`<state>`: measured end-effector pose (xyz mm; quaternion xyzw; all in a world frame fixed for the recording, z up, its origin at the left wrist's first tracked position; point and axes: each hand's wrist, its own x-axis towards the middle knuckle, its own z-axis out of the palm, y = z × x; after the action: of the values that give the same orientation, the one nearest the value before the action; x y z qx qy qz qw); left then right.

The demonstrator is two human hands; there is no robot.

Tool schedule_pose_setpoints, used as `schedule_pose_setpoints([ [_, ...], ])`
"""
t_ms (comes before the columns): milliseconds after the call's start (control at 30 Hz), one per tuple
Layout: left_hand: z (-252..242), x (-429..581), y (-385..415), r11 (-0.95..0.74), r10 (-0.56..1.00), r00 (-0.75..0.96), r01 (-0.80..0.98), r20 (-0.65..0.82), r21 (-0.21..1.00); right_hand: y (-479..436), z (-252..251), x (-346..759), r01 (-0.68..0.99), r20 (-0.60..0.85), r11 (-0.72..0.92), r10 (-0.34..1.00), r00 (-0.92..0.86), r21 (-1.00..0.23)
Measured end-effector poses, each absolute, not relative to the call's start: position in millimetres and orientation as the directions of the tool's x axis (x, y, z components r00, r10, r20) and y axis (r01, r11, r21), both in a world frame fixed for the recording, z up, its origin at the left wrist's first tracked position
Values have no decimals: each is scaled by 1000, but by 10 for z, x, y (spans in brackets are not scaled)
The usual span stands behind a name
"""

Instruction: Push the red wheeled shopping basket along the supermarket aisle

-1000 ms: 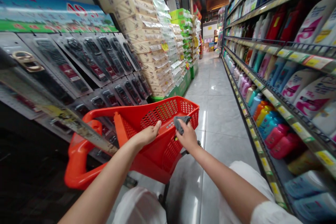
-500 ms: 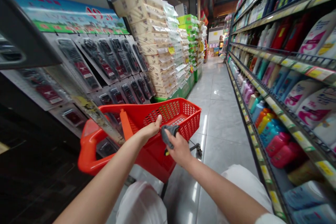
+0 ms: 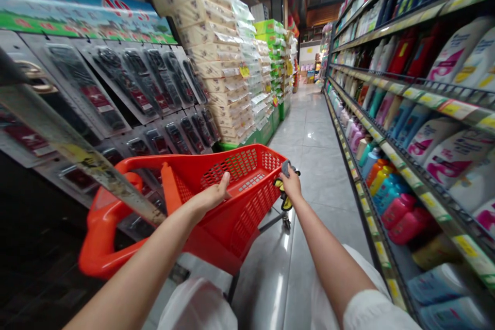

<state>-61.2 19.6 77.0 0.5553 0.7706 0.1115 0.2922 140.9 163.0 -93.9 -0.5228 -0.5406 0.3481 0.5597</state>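
Observation:
A red plastic shopping cart (image 3: 232,227) with a perforated basket stands in front of me, its handle toward the lower left. My left hand (image 3: 213,194) rests on the near side rim of the basket, thumb raised, its other fingers hidden by the hand and rim. At the basket's far right corner, my right hand (image 3: 291,184) has its fingers closed on a grey cloth (image 3: 285,167). A yellow and black part of the cloth (image 3: 285,200) hangs below that hand, beside the basket's outer wall.
Shelves of bottles (image 3: 410,165) line the right side. On the left are a rack of packaged belts (image 3: 139,77) and tall stacks of packs (image 3: 212,51). A worn metal pole (image 3: 88,160) slants across the cart's handle end. A tiled aisle (image 3: 309,134) runs ahead.
My right hand has moved right and forward with the cloth, from the near side of the basket to its far corner. The cart appears larger and further left, and the yellow and black part now shows.

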Motion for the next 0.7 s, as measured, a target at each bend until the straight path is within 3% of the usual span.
schedule_pose_setpoints([
  [167,790,-578,152,374,920,-245,783,-306,497,1373,-923,1131,131,228,214,968,107,-968],
  [367,883,-501,62,365,927,-252,779,-278,510,540,-772,687,239,263,256,965,-2,-936],
  [467,902,-491,60,391,917,-278,760,-285,518,26,-634,501,252,345,373,927,-150,-893],
  [567,908,-498,62,430,902,-331,743,-276,513,-343,-494,415,223,483,572,803,-350,-790],
  [700,896,-521,53,409,910,-295,751,-290,519,-260,-502,518,263,561,733,660,-499,-627],
])
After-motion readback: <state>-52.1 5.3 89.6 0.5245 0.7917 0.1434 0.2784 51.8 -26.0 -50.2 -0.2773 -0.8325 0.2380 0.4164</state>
